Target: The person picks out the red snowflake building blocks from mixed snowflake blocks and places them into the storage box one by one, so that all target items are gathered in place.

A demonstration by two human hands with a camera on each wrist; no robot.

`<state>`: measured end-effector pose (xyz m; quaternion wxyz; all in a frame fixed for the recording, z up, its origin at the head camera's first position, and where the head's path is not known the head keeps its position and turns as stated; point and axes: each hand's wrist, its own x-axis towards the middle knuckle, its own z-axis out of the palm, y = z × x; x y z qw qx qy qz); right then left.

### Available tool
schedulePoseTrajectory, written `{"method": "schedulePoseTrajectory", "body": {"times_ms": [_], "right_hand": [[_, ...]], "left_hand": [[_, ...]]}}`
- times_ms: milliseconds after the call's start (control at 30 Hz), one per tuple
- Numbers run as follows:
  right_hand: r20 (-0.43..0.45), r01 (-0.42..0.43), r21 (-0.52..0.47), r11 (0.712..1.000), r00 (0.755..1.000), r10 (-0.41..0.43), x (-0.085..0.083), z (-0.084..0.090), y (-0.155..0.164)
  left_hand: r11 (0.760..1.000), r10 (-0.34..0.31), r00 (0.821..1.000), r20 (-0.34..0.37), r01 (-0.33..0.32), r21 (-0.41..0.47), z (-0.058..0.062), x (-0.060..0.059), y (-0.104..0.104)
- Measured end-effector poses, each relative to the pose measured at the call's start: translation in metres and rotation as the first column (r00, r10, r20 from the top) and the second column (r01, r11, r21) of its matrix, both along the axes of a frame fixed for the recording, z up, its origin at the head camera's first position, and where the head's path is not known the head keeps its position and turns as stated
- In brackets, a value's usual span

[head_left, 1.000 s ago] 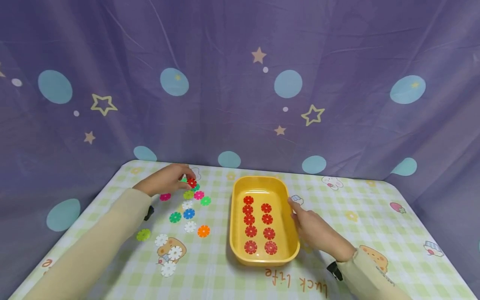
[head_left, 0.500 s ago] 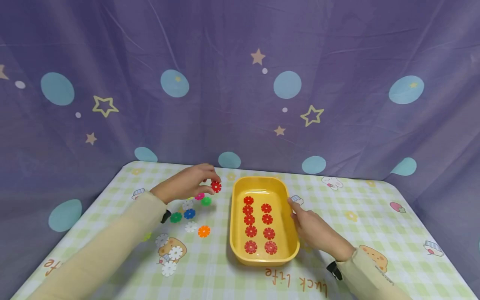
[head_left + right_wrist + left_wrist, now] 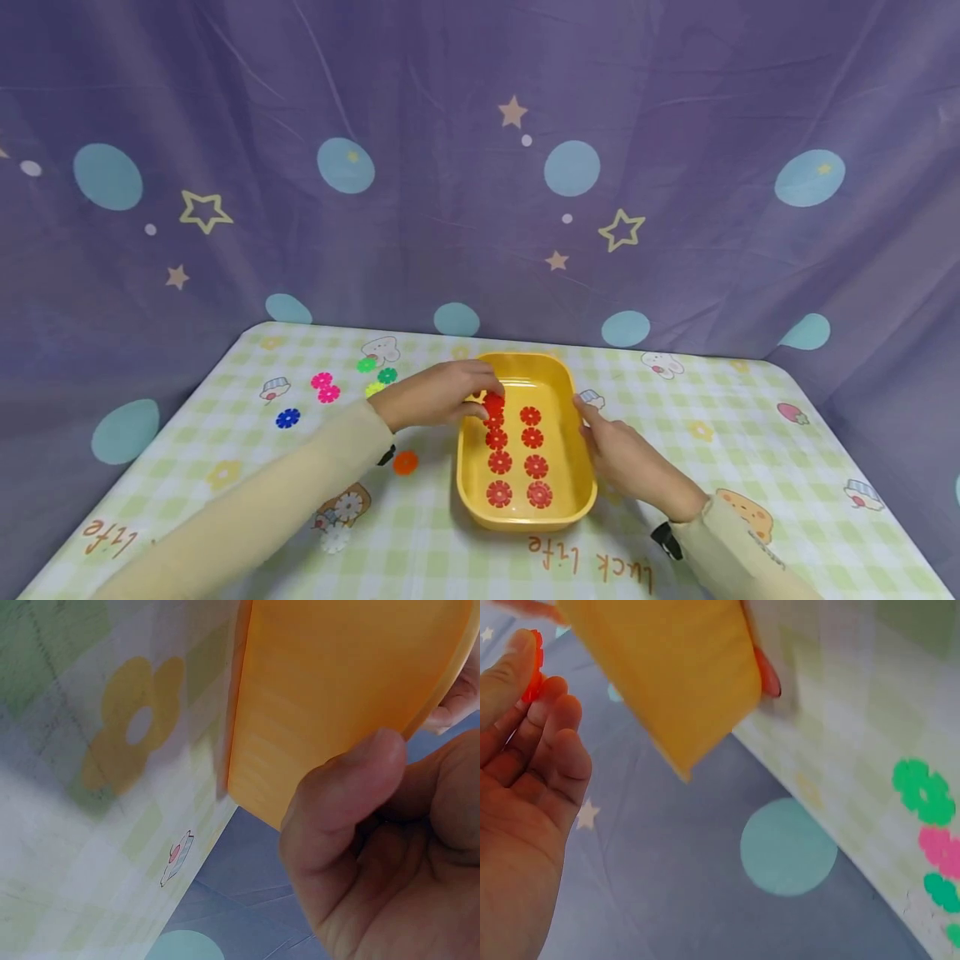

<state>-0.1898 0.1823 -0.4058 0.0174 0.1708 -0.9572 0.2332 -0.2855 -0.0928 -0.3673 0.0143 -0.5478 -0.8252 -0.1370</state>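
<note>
Pinching a red flower-shaped disc [image 3: 492, 403] between thumb and fingertips, the left hand [image 3: 438, 394] now reaches over the near-left rim of the yellow tray [image 3: 525, 517], having crossed from the scatter of loose discs on the left of the worktop [image 3: 750, 433], where it lifted the piece a second ago. The disc hangs at the head of the left-hand row of red discs [image 3: 498, 462] already laid flat in the tray, beside a second row [image 3: 534, 452] of the same colour; by the look of it, the sorting of reds is well along and this piece is about to join its column. The right hand [image 3: 630, 458] has not shifted: its fingers lie along the tray's right wall and its thumb is curled on the wall, as the right wrist view shows, steadying it. Room inside the tray remains at the far end, above both rows, and the raised rim has to be cleared on the way in and out. Outward to the left lie an orange disc [image 3: 405, 462], white discs [image 3: 343, 510] partly under the sleeve, green discs [image 3: 377, 370], pink discs [image 3: 325, 387] and a blue disc [image 3: 287, 417], all well apart from the tray. Behind the worktop's far edge hangs a purple curtain [image 3: 480, 167] with stars and dots.
</note>
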Motion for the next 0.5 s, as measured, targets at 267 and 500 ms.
{"method": "schedulePoseTrajectory", "body": {"times_ms": [267, 500], "right_hand": [[-0.004, -0.008, 0.001, 1.000, 1.000, 0.008, -0.001, 0.000, 0.000], [-0.007, -0.003, -0.005, 1.000, 1.000, 0.003, -0.001, -0.002, 0.001]], "left_hand": [[0.999, 0.035, 0.999, 0.025, -0.036, 0.011, -0.014, -0.007, 0.013], [0.998, 0.061, 0.998, 0.022, -0.062, 0.025, -0.021, -0.010, 0.025]]}}
